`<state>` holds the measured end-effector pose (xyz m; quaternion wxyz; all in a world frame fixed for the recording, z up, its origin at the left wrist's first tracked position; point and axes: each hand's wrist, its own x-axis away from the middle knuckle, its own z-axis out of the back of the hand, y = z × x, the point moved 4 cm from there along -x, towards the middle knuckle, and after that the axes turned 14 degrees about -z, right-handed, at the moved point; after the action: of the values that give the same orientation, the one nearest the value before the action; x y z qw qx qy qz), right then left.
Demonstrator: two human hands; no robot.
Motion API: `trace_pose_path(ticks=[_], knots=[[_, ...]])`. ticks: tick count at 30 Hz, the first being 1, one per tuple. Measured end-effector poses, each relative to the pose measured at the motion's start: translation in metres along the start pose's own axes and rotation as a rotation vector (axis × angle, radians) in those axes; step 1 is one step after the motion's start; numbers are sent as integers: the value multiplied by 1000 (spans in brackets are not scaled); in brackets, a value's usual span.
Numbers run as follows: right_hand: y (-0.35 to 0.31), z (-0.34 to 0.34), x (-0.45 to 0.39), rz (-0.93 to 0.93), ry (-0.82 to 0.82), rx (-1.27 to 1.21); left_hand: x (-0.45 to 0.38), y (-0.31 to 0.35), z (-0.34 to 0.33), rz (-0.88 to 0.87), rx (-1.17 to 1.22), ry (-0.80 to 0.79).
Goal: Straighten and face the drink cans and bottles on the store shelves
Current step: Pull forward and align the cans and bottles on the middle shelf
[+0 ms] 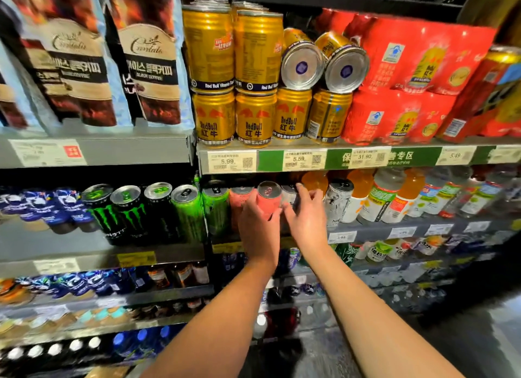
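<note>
On the middle shelf my left hand [258, 231] is wrapped around a tall pink can [269, 200], which tilts slightly. My right hand [306, 218] reaches just right of it, fingers spread and touching a dark can [290, 194] behind; I cannot tell whether it grips that can. Another pink can [239, 198] stands left of the held one. A white can [337, 201] stands to the right. Green and black Monster cans [127, 208] line the shelf to the left.
Gold Red Bull cans [255, 118] are stacked on the upper shelf, two of them [322, 63] lying on their sides. Red multipacks [408, 67] sit to their right, coffee bags [149, 62] to the left. Orange and clear bottles [394, 197] fill the middle shelf's right side.
</note>
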<state>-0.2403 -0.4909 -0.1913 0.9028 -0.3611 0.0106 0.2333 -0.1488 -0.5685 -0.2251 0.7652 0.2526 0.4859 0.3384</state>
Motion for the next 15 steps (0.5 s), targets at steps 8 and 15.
trace_pose_path(ticks=[8, 15], knots=[[28, 11, 15, -46, -33, -226, 3, -10, 0, -16, -37, -53], [50, 23, 3, 3, -51, -262, 4, -21, -6, -12, -177, -43]])
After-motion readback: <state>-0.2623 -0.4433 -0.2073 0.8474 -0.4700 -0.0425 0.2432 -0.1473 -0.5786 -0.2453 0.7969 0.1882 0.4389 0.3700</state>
